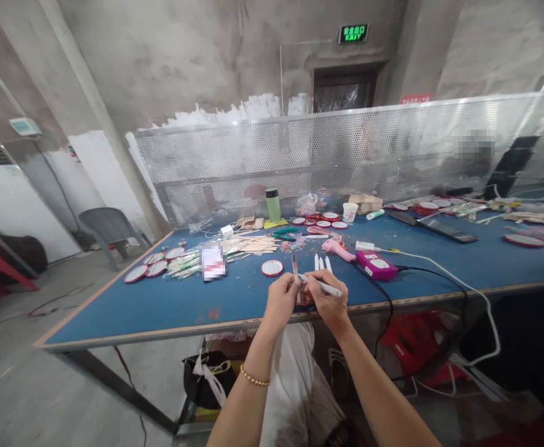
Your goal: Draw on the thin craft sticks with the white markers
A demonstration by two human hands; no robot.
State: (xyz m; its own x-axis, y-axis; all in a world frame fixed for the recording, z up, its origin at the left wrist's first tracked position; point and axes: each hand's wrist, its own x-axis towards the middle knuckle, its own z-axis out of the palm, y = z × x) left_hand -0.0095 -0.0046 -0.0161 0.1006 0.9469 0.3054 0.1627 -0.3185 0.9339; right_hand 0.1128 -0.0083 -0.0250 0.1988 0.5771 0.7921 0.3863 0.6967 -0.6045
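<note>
My left hand (281,299) is closed around a flat wooden craft stick (294,267), held upright above the table's front edge. The stick's upper part is coloured dark and reddish. In my right hand (331,304) is a white marker pen (329,287), its tip end against or very near the stick. Just beyond my hands several white markers (321,263) lie side by side. A round white disc with a red rim (272,268) lies to their left.
Bundled sticks (257,244), a blurred card (214,262) and red-rimmed discs (156,268) cover the table's left part. Behind stand a green bottle (272,205) and a paper cup (350,212). A purple box (376,265) with cables lies at right, before a perforated metal screen (234,155).
</note>
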